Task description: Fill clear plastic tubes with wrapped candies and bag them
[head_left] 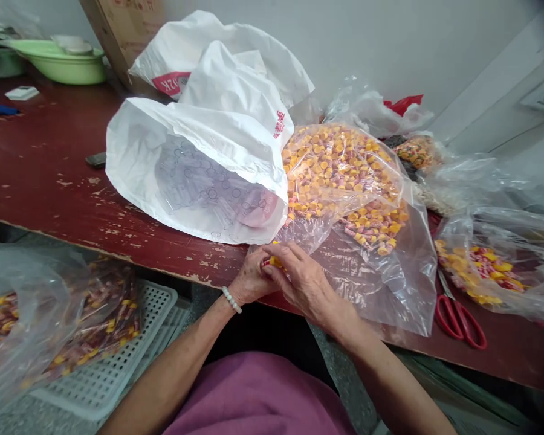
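My left hand (252, 277), with a bead bracelet (231, 299) at its wrist, is closed at the table's front edge. My right hand (306, 285) meets it there, thumb and fingers pinched together. Between them shows a small red piece with a yellow cap (273, 261), mostly covered by fingers. Just beyond the hands, a white woven sack (136, 175) lies with its mouth towards me, clear tubes (197, 181) inside. To its right, many yellow caps with pinkish-red parts (344, 163) lie in a clear plastic bag (403, 296).
Red-handled scissors (460, 320) lie at the right, near another clear bag of yellow and red pieces (489, 266). Below left, a white perforated basket (104, 380) carries bagged pieces. A green basin (68, 65) stands at the far left of the worn red table (58, 157).
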Demonstrator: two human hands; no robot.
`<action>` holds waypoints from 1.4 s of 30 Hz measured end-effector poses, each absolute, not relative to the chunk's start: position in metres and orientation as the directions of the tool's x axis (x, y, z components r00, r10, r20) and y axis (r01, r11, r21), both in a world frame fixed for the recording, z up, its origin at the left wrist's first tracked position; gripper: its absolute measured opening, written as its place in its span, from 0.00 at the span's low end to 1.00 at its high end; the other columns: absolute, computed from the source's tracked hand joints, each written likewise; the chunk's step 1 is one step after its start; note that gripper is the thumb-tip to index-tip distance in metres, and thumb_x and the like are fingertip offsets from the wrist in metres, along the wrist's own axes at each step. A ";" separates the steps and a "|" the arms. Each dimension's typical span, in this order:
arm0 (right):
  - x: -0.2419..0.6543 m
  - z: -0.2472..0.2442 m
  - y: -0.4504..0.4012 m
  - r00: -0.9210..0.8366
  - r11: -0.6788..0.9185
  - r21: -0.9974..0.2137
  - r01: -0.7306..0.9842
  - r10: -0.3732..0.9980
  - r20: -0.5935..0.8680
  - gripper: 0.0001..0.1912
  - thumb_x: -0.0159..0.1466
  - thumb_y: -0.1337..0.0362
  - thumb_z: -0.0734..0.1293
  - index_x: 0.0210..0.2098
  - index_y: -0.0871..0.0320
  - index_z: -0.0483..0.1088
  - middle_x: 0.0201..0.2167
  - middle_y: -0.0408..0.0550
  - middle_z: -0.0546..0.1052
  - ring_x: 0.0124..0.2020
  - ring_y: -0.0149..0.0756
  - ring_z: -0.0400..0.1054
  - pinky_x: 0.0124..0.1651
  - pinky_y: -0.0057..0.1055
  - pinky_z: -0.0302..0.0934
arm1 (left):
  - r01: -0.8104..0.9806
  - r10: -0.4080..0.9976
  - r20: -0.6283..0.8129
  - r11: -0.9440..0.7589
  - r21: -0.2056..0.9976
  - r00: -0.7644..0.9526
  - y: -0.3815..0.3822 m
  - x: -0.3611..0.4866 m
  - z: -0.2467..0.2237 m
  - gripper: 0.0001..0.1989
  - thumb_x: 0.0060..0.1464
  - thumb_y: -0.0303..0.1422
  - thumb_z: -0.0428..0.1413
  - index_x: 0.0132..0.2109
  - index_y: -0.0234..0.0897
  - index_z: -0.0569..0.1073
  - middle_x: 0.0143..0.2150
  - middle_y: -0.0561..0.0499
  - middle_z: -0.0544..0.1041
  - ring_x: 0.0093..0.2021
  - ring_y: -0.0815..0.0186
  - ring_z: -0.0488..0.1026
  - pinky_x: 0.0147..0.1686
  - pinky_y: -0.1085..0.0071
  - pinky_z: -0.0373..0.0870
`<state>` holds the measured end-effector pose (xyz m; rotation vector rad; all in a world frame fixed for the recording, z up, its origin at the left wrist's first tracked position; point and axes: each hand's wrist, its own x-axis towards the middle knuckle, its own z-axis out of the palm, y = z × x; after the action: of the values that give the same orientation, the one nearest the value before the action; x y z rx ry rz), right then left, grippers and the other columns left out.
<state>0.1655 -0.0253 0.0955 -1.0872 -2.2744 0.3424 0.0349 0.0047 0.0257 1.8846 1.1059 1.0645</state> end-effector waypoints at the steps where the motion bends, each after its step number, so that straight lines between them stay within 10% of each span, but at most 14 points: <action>1: 0.167 0.096 -0.024 -0.477 0.635 -0.452 0.627 0.771 0.422 0.15 0.66 0.64 0.60 0.52 0.55 0.63 0.47 0.52 0.71 0.48 0.38 0.66 0.51 0.38 0.64 | 0.321 0.903 0.311 -0.401 0.858 0.296 0.005 0.035 0.025 0.06 0.41 0.26 0.58 0.31 0.35 0.70 0.32 0.49 0.74 0.35 0.63 0.71 0.40 0.66 0.69; 10: 0.170 0.082 -0.036 -0.472 0.588 -0.291 0.755 0.794 0.383 0.23 0.56 0.73 0.60 0.49 0.51 0.67 0.57 0.50 0.62 0.54 0.49 0.58 0.54 0.52 0.56 | 0.156 0.921 0.265 -0.318 0.935 0.286 0.005 0.031 0.025 0.14 0.37 0.24 0.60 0.36 0.34 0.72 0.38 0.48 0.75 0.39 0.62 0.71 0.41 0.67 0.68; 15: 0.183 0.084 -0.028 -0.346 0.554 -0.479 0.681 0.820 0.456 0.25 0.62 0.65 0.61 0.59 0.51 0.57 0.60 0.53 0.56 0.61 0.45 0.53 0.61 0.48 0.53 | 0.052 0.938 0.161 -0.186 0.981 0.308 0.004 0.027 0.029 0.14 0.35 0.24 0.61 0.35 0.32 0.72 0.32 0.51 0.73 0.31 0.67 0.68 0.32 0.72 0.66; 23: 0.185 0.063 -0.030 -0.570 0.641 -0.536 0.550 0.756 0.320 0.61 0.45 0.45 0.75 0.66 0.55 0.37 0.61 0.60 0.56 0.61 0.51 0.55 0.59 0.49 0.57 | -0.414 0.885 -0.068 0.283 0.865 0.461 -0.023 0.017 0.034 0.10 0.32 0.26 0.64 0.26 0.33 0.70 0.25 0.53 0.70 0.27 0.70 0.65 0.29 0.72 0.66; 36: 0.158 0.073 -0.038 -0.612 0.705 -0.436 0.560 0.706 0.356 0.57 0.47 0.56 0.75 0.66 0.57 0.39 0.61 0.62 0.58 0.58 0.53 0.58 0.52 0.47 0.63 | -0.623 0.882 -0.180 0.440 0.647 0.436 -0.046 0.007 0.046 0.11 0.30 0.24 0.60 0.28 0.34 0.72 0.27 0.52 0.72 0.29 0.67 0.69 0.34 0.68 0.69; 42: 0.144 0.078 -0.037 -0.639 0.726 -0.431 0.535 0.682 0.356 0.38 0.53 0.62 0.71 0.60 0.54 0.53 0.56 0.55 0.67 0.56 0.46 0.63 0.54 0.43 0.63 | -0.633 0.894 -0.163 0.415 0.653 0.419 -0.046 -0.003 0.049 0.09 0.29 0.21 0.59 0.25 0.32 0.71 0.23 0.54 0.71 0.24 0.72 0.66 0.27 0.75 0.64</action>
<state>0.1438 -0.0368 0.0777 -0.9258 -2.4276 0.3925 -0.0033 -0.0455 0.0489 0.5505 0.5437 1.0198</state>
